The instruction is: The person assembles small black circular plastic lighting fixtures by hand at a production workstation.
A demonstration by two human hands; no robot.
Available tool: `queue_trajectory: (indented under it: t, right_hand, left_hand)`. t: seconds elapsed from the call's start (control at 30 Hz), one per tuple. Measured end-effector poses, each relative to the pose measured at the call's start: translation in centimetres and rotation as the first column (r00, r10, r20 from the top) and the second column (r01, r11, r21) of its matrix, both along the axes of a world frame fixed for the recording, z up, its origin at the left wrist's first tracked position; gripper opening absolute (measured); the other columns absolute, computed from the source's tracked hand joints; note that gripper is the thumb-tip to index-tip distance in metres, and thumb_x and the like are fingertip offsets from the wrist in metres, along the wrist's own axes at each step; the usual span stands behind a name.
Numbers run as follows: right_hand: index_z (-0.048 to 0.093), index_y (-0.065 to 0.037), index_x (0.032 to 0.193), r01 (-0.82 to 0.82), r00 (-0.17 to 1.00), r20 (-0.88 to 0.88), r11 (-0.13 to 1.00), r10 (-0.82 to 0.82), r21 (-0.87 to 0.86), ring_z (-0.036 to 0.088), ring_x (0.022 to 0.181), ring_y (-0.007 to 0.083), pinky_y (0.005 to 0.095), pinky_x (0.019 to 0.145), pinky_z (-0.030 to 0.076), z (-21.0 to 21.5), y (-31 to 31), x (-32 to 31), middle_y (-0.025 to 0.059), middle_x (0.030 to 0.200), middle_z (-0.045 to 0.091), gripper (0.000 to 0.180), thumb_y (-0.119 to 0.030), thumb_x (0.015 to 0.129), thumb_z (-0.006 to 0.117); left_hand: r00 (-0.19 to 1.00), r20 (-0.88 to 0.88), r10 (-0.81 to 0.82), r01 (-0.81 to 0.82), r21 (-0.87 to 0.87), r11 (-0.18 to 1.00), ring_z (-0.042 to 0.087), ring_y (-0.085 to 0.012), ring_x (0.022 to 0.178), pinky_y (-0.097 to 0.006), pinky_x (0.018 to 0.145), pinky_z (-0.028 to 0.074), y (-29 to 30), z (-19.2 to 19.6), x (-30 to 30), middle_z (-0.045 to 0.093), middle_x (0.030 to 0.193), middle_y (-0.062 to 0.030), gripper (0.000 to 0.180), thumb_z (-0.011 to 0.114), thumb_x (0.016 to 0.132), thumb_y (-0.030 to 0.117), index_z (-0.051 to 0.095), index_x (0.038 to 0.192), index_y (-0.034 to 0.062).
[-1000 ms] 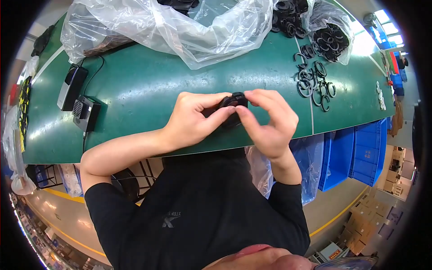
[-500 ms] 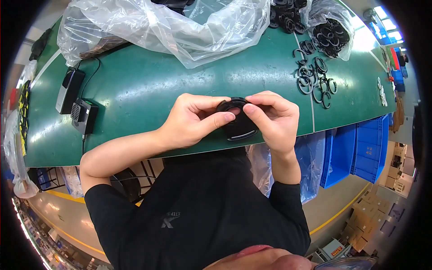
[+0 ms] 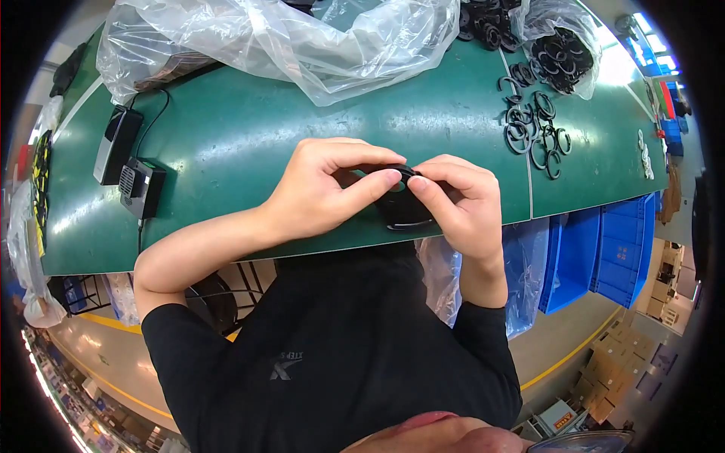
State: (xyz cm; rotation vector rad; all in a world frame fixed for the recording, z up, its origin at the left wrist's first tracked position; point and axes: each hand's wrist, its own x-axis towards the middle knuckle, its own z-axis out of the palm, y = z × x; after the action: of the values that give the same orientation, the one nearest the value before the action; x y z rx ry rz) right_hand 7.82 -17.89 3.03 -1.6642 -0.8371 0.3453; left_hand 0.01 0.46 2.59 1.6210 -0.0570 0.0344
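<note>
Between both hands, just above the near edge of the green table (image 3: 272, 151), is a black plastic part (image 3: 408, 213) with a rounded ring-like top and a wider lower end. My left hand (image 3: 321, 185) pinches the top from the left, thumb and index finger closed at the rim. From the right, my right hand (image 3: 464, 200) grips the same rim with its thumb in front and fingers behind. The thumbs nearly meet. Fingers hide much of the ring, and whether a separate piece sits on it I cannot tell.
Several loose black C-shaped rings (image 3: 540, 143) lie to the right, near a clear bag of black pieces (image 3: 563, 60). A large clear plastic bag (image 3: 302, 45) covers the far side. Black boxy devices with a cable (image 3: 143, 185) stand left. Blue crates (image 3: 596, 249) are beyond the right edge.
My left thumb and index finger have slid right along the rim, closer to the right hand. The black part is tilted somewhat differently, with less of its ring opening showing.
</note>
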Motion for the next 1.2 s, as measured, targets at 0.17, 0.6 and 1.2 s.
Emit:
queue_trajectory:
  t: [0.17, 0.6, 1.2]
  right_hand:
    - [0.065, 0.005, 0.083, 0.008, 0.999, 0.048, 1.0, -0.008, -0.005, 0.062, 0.066, 0.0138, 0.0222, 0.058, 0.048, 0.1, 0.1, -0.3, 0.0109, 0.075, 0.065, 0.01, -0.001, 0.076, 0.067]
    - [0.064, 0.006, 0.085, 0.01, 0.999, -0.041, 0.999, -0.009, 0.041, 0.063, 0.07, 0.0158, 0.0226, 0.063, 0.05, -0.6, 0.2, -0.8, 0.0124, 0.079, 0.065, 0.009, 0.0, 0.078, 0.064]
    - [0.063, 0.007, 0.086, -0.008, 0.97, -0.243, 0.997, 0.027, 0.08, 0.063, 0.071, 0.0142, 0.0214, 0.063, 0.049, -1.5, 0.4, -1.4, 0.0112, 0.079, 0.064, 0.008, 0.002, 0.081, 0.06]
  left_hand:
    - [0.995, 0.099, -0.008, -0.015, 0.225, 0.974, 0.061, -0.0113, 0.07, -0.022, 0.064, 0.047, 0.3, 0.8, 0.0, 0.065, 0.083, -0.0097, 0.017, 0.062, 0.081, 0.004, 0.065, 0.097, -0.0019]
    - [0.997, 0.073, -0.002, -0.007, 0.118, 0.993, 0.065, -0.0127, 0.067, -0.022, 0.06, 0.05, -0.1, 0.2, -0.4, 0.068, 0.076, -0.0104, 0.013, 0.061, 0.08, 0.003, 0.067, 0.09, -0.0034]
    - [0.995, -0.078, 0.064, -0.07, -0.085, 0.994, 0.065, -0.0145, 0.071, -0.024, 0.064, 0.052, -0.7, -0.3, -1.1, 0.067, 0.079, -0.0138, 0.014, 0.06, 0.081, 0.003, 0.066, 0.091, -0.0062]
